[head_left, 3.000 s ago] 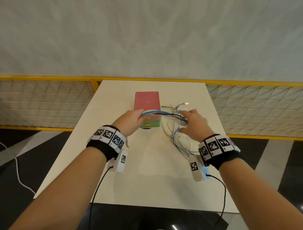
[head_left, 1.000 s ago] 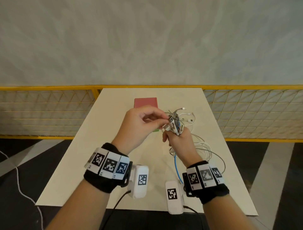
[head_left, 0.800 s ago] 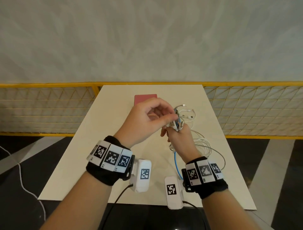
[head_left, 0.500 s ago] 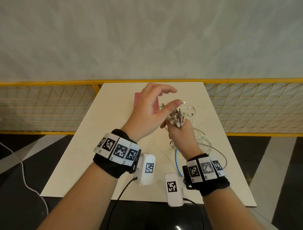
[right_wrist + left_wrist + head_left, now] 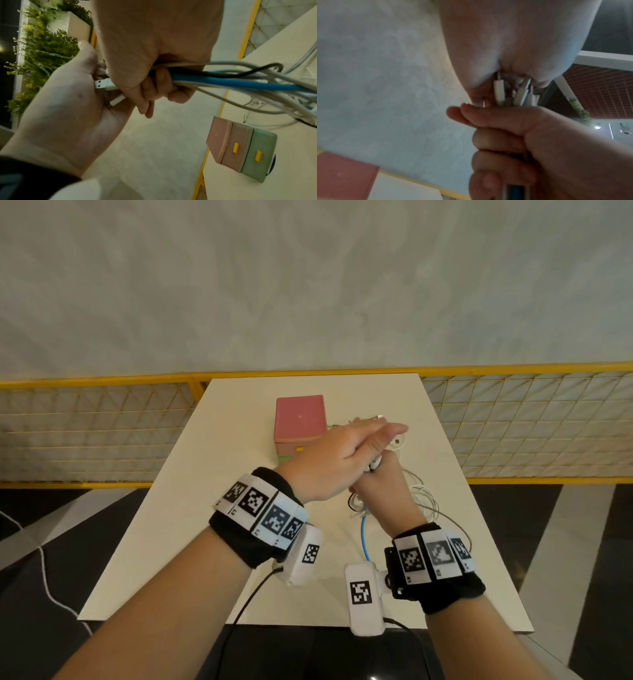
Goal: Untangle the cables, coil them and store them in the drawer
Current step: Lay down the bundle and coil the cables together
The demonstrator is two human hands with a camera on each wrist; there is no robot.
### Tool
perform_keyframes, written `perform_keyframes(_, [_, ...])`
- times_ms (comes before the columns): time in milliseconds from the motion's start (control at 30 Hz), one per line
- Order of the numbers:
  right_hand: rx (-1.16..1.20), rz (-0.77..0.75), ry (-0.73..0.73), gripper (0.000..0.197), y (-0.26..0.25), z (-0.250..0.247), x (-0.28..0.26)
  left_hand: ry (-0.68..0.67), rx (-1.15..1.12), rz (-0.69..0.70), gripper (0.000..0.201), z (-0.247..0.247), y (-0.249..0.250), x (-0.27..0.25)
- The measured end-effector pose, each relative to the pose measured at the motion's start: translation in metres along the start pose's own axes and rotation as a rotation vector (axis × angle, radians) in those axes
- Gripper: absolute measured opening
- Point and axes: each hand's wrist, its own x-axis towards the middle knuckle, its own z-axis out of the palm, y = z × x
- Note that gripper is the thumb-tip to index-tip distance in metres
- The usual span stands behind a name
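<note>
**Cable ends squared up above a pale desk**

Pale and matte, the desk carries a pink-and-green drawer box. My right hand grips the cables just behind their plugs, fingers curled tight; my left hand lies flat, seemingly touching the tips. Light, limp, smooth-jacketed cords trail onto the desk; hard plugs offer the surest hold.

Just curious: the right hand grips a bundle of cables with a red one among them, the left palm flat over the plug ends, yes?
Nearly. Right hand, cables and left palm match, but that cable is blue, as the right wrist view shows.
</note>
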Motion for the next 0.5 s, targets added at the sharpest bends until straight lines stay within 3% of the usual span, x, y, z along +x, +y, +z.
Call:
perform_keyframes(100, [-0.028, -0.028, 0.044, 0.020, 0.000, 0.007, 0.007, 0.146, 0.019, 0.152, 0.047, -0.001, -0.001, 0.005])
perform_keyframes(167, [-0.132, -0.092, 0.058, 0.007, -0.001, 0.009, 0.010, 0.163, 0.200, 0.218, 0.036, 0.002, -0.005, 0.008])
perform_keyframes(300, [0.018, -0.150, -0.029, 0.037, -0.002, -0.006, 0.011, 0.223, 0.287, 0.187, 0.024, -0.003, -0.009, 0.011])
perform_keyframes(400, [-0.027, -0.167, -0.098, 0.015, -0.012, -0.003, 0.009, 0.279, 0.310, 0.209, 0.032, -0.007, -0.009, 0.013])
perform_keyframes(500, [-0.071, -0.098, -0.067, 0.025, -0.004, 0.001, 0.013, 0.242, 0.332, 0.217, 0.034, -0.008, -0.007, 0.013])
